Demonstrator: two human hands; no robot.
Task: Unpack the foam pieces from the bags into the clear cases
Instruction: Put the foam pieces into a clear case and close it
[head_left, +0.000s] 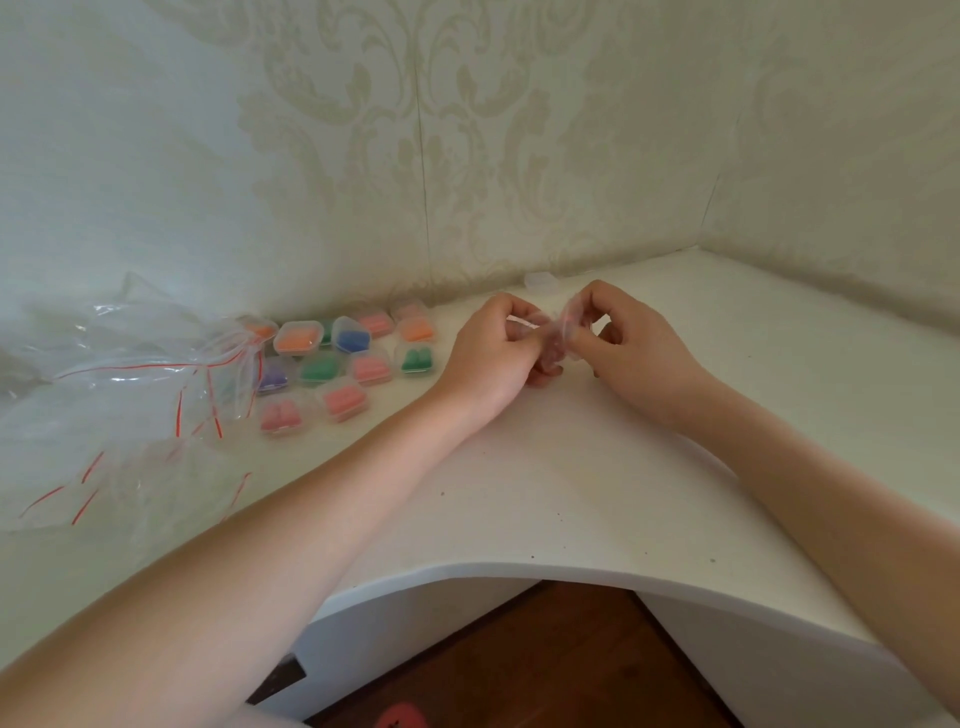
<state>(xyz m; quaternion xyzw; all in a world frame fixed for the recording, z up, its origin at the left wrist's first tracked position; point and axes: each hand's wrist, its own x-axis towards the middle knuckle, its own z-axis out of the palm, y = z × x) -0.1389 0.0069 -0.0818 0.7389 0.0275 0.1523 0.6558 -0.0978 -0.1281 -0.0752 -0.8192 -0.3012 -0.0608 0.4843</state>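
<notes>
Above the white corner desk (571, 467), my left hand (493, 358) and my right hand (623, 343) both pinch the top of one small clear zip bag (556, 340). Pink foam pieces show through the bag between my fingers. Several small clear cases (343, 358) lie in a cluster to the left, each holding orange, pink, green, blue or purple foam. One empty clear case (540, 280) sits by the wall, just behind my hands.
A heap of clear zip bags with red seal strips (130, 395) covers the left of the desk. Patterned walls close the corner behind and to the right. The desk's curved front edge (519, 566) drops to a brown floor.
</notes>
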